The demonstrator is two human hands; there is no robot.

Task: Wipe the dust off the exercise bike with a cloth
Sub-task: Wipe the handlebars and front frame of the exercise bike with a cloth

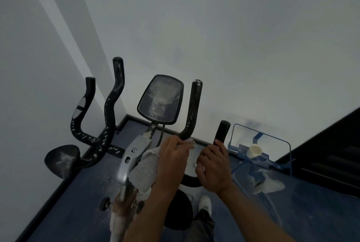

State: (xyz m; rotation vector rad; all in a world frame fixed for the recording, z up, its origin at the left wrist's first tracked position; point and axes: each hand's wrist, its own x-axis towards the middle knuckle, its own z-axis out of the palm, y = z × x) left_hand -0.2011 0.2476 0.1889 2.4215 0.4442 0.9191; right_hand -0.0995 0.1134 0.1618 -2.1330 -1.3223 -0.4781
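The exercise bike [128, 159] stood in a corner against the white wall [233, 37], its oval console [160, 99] tilted up toward the camera and filmed with pale dust. Black handlebars rose on either side; the ones on the left [109, 109] were speckled with white flecks, and the upright bar to the right of the console [192, 109] showed the same speckling.

The left hand [173, 163] gripped a grey-white cloth [145, 169], fingers curled round it, pressing it at the base of that right-hand upright bar where it bent toward the stem. Most of the cloth hung down over the silver stem housing (a small corner poked out above the knuckles).

The right hand [214, 167] was wrapped round the lower part of a short black grip [222, 131], fingers closed on it.

To the right, a blue wire-frame stand [261, 156] sat on the dark blue floor [78, 202], holding a small cream cup [254, 151], with white powder spilled near its base. A white shoe [205, 202] showed below the hands.
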